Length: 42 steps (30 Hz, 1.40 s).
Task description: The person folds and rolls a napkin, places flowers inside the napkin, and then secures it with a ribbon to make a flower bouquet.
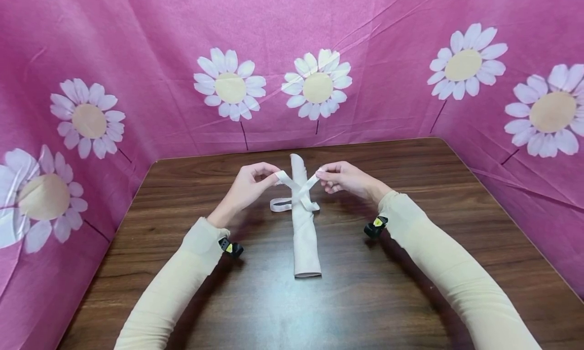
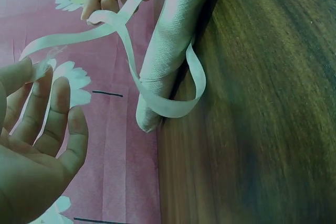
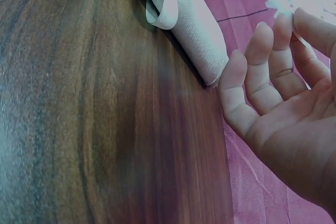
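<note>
A pale rolled cloth (image 1: 304,243) lies lengthwise on the table, with a white ribbon (image 1: 286,179) around its upper half. Between finger and thumb, my left hand (image 1: 248,185) pinches one ribbon end, left of the roll. On the other side my right hand (image 1: 349,180) pinches the second end. Both ends are raised and cross above the roll. In the left wrist view, a frayed tip shows by the left fingers (image 2: 60,95), and a ribbon loop (image 2: 176,108) hangs around the roll. The right wrist view shows the other right fingers (image 3: 258,43) loosely bent near the roll's far end.
The roll rests on a dark wood-grain table (image 1: 219,289). Pink cloth (image 1: 274,15) printed with white daisies hangs behind and along both sides of it. Black wrist cameras, one on each sleeve, sit close above the tabletop.
</note>
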Each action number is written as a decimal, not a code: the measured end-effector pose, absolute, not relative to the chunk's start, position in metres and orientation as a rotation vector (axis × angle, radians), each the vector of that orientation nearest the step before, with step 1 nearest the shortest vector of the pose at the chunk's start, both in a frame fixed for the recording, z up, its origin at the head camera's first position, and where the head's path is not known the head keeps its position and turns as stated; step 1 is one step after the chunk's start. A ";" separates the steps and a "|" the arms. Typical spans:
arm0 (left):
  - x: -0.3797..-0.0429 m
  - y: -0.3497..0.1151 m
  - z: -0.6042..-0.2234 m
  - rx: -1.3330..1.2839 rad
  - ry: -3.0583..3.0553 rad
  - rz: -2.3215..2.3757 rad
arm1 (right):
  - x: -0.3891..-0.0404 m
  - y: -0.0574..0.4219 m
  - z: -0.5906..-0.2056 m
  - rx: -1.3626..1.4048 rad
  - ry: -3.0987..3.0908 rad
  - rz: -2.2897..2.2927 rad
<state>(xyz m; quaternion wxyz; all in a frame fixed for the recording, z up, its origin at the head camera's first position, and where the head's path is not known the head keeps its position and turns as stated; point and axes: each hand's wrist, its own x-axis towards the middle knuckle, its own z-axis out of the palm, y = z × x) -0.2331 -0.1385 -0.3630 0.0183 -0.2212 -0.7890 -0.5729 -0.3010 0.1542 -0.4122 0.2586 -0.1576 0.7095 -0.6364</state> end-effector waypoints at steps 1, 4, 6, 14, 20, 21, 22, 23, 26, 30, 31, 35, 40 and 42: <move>-0.236 -0.140 -0.366 -0.690 -2.454 -1.776 | -0.301 0.154 -0.412 -0.419 1.927 -1.728; -0.244 -0.146 -0.377 -0.702 -2.466 -1.788 | -0.302 0.154 -0.411 -0.389 1.923 -1.736; -0.249 -0.151 -0.384 -0.718 -2.482 -1.810 | -0.302 0.155 -0.410 -0.371 1.900 -1.732; -0.246 -0.166 -0.393 -0.809 -2.537 -1.920 | -0.299 0.167 -0.408 -0.274 1.889 -1.629; -0.237 -0.167 -0.399 -0.865 -2.555 -1.935 | -0.296 0.172 -0.409 -0.234 1.841 -1.684; -0.235 -0.167 -0.400 -0.875 -2.547 -1.951 | -0.296 0.172 -0.409 -0.230 1.835 -1.694; -0.233 -0.167 -0.402 -0.881 -2.542 -1.969 | -0.296 0.172 -0.409 -0.228 1.826 -1.707; -0.230 -0.167 -0.403 -0.887 -2.531 -2.004 | -0.296 0.172 -0.410 -0.226 1.817 -1.719; -0.224 -0.169 -0.408 -0.893 -2.540 -2.027 | -0.296 0.172 -0.411 -0.241 1.790 -1.743; -0.214 -0.173 -0.415 -0.888 -2.613 -2.054 | -0.297 0.171 -0.412 -0.265 1.774 -1.749; -0.212 -0.173 -0.415 -0.901 -2.628 -2.047 | -0.297 0.171 -0.413 -0.268 1.777 -1.747; -0.206 -0.175 -0.416 -0.963 -2.668 -1.975 | -0.299 0.170 -0.414 -0.276 1.786 -1.740; -0.202 -0.173 -0.414 -1.053 -2.674 -1.895 | -0.301 0.168 -0.413 -0.282 1.783 -1.737; -0.200 -0.172 -0.413 -1.086 -2.679 -1.896 | -0.301 0.167 -0.412 -0.274 1.783 -1.738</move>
